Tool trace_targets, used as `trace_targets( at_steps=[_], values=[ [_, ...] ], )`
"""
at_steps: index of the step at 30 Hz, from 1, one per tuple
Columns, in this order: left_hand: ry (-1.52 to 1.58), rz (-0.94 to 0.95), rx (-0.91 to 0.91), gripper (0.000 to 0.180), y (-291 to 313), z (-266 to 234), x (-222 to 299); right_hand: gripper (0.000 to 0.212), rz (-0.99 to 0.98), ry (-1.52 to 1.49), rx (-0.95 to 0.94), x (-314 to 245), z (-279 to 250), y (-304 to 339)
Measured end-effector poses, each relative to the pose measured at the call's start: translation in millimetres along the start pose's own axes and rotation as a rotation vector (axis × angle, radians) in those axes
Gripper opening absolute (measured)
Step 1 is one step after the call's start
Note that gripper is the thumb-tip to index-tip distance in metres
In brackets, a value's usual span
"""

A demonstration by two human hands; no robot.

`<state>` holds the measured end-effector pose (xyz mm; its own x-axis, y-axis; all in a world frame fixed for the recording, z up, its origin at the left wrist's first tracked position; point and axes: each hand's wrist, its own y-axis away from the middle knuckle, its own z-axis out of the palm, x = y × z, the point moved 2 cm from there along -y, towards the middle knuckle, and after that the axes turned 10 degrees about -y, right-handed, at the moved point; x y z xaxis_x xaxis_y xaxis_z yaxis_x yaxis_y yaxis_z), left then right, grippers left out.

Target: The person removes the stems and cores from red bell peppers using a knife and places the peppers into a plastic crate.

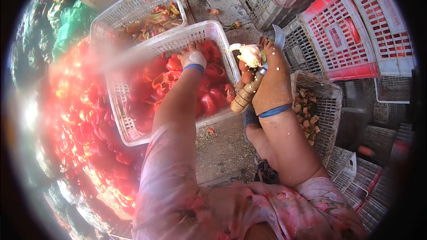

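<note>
Glossy red bell peppers (208,105) lie heaped left of the frame's centre, some rounded and smooth, at least one cut open. Above centre, a knife with a cylindrical tan wooden handle and a curved metal blade (279,38) slants, handle lower left, blade upper right. A pale, ragged, seed-flecked pepper core (250,56) sits left of the blade.
</note>
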<state>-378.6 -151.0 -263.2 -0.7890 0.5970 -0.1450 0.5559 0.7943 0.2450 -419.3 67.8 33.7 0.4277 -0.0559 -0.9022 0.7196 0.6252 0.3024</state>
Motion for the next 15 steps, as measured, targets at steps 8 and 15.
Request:
trace_targets(
  at_steps=[8, 15],
  values=[
    [0.545, 0.252, 0.115, 0.051, 36, -51, -91, 0.034, 0.023, -0.012, 0.181, -7, -11, -19],
    [0.703, -0.336, 0.622, 0.018, 298, -50, -304, 0.033, -0.059, 0.445, 0.255, -38, -147, -17]
  ],
)
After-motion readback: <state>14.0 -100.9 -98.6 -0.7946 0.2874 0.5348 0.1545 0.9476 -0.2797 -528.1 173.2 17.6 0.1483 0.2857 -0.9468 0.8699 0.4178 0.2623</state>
